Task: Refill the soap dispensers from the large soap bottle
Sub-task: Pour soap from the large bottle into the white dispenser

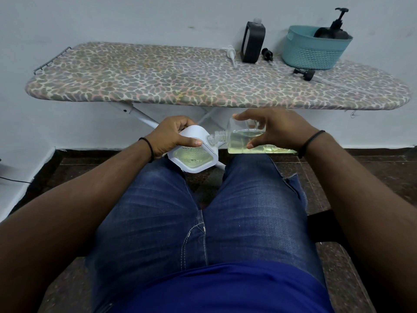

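Over the lap, the left hand [171, 136] holds the white dispenser [194, 152], part full, while the right hand [277, 129] tips the large soap bottle [252, 141] into it; the black dispenser [252, 41] on the ironing board's [135, 80] far edge looks unfilled

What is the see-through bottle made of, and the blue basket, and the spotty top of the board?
The clear bottle in the right hand looks like transparent plastic, possibly glass: the yellowish soap shows through its glossy walls. The teal basket seems to be moulded matte plastic, with a lattice of small holes. The ironing board cover looks like printed fabric, dull and slightly wrinkled.
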